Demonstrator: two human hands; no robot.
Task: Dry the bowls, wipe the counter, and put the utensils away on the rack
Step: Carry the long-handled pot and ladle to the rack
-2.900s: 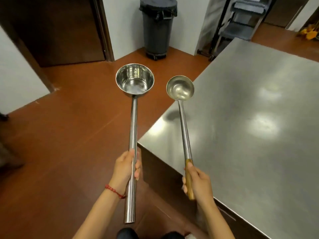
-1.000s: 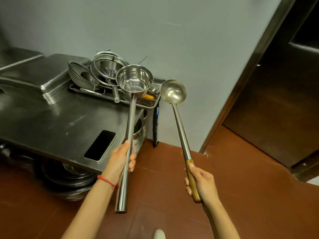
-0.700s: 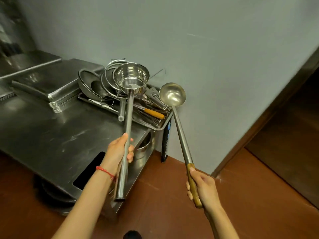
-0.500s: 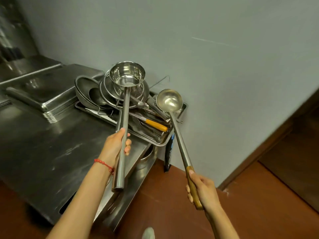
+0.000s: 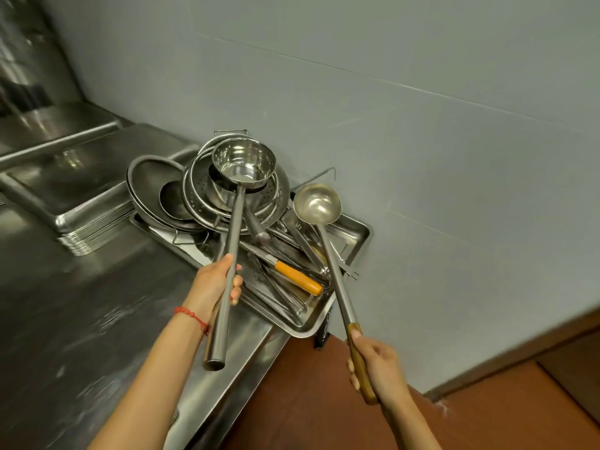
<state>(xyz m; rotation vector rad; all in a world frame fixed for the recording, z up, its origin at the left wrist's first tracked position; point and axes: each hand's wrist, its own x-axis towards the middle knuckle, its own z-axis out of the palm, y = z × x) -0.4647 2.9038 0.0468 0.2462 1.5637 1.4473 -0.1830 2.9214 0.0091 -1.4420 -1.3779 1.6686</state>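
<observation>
1. Head view, looking down. Left hand [image 5: 216,284] grips the long tubular steel handle of a deep straight-sided steel dipper [image 5: 243,165]; fingers wrapped round the shaft about halfway along. A red cord bracelet [image 5: 191,318] sits on that wrist.
2. The dipper's cup is at 12 o'clock from the left hand, over a pile of steel strainers and colanders [image 5: 198,196].
3. Right hand [image 5: 376,365] clasps the wooden grip of a round-bowled steel ladle [image 5: 317,203]; fingers curled round the grip.
4. The ladle's bowl is at 11 o'clock from the right hand, above the far right part of a rectangular steel tray [image 5: 358,235].
5. The tray rests on the steel counter [image 5: 81,319] against the grey wall [image 5: 389,125], its near corner overhanging the counter edge. Inside: loose utensils, among them an orange-handled tool [image 5: 297,277].
6. A stack of flat steel sheet pans [image 5: 87,219] lies at 9 o'clock from the tray.
7. Reddish-brown floor [image 5: 308,401] at 6 o'clock.
</observation>
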